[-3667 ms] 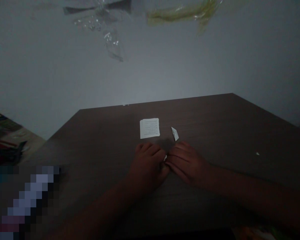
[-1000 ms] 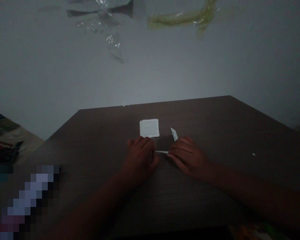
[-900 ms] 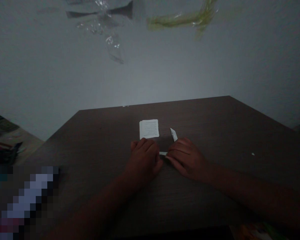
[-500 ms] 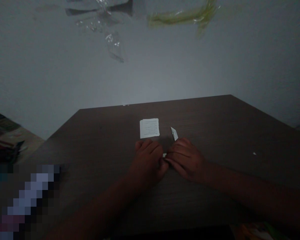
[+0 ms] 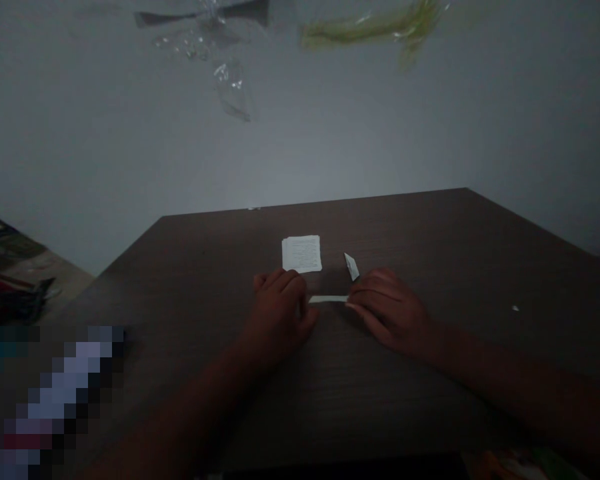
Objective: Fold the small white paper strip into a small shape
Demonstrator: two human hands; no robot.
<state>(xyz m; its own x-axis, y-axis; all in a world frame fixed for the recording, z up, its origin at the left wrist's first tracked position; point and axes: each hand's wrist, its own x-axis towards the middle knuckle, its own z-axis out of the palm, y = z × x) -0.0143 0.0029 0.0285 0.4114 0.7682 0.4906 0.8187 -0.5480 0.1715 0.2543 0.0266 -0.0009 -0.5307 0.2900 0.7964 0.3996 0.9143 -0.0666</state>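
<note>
- Biggest thing first: the wall [image 5: 300, 140] behind everything, with yellow tape [image 5: 370, 30] and some clear film [image 5: 233, 90] up top. Neither gets in the way.
- Then the table [image 5: 405, 227], dark brown and pretty dimly lit, so I'd go by feel as much as by eye here.
- Blocked-out patch [image 5: 65, 393] at lower left: no clue what's under it, but it's well apart from the work.
- Right hand [image 5: 397, 310]: thumb and fingertips look pinched on the right end of the paper strip [image 5: 329, 299]. I'd go for a light, flat grip so the paper doesn't buckle.
- Left hand [image 5: 280, 310]: curled, thumb right by the strip's other end. Can't tell if it's actually gripping. I'd want it level with the right, with even tension, or the strip could twist.
- Paper stack [image 5: 301, 254]: printed sheets just past the left knuckles, easy to nudge imo.
- The strip itself lies between the two hands, on the near side of the stack. Any crease is best pressed slowly along its length, I reckon.
- Folded piece [image 5: 351, 266]: just beyond the right fingers, probably the easiest thing to bump.
- Tiny scrap [image 5: 515, 308]: way off to the right, no bother.
</note>
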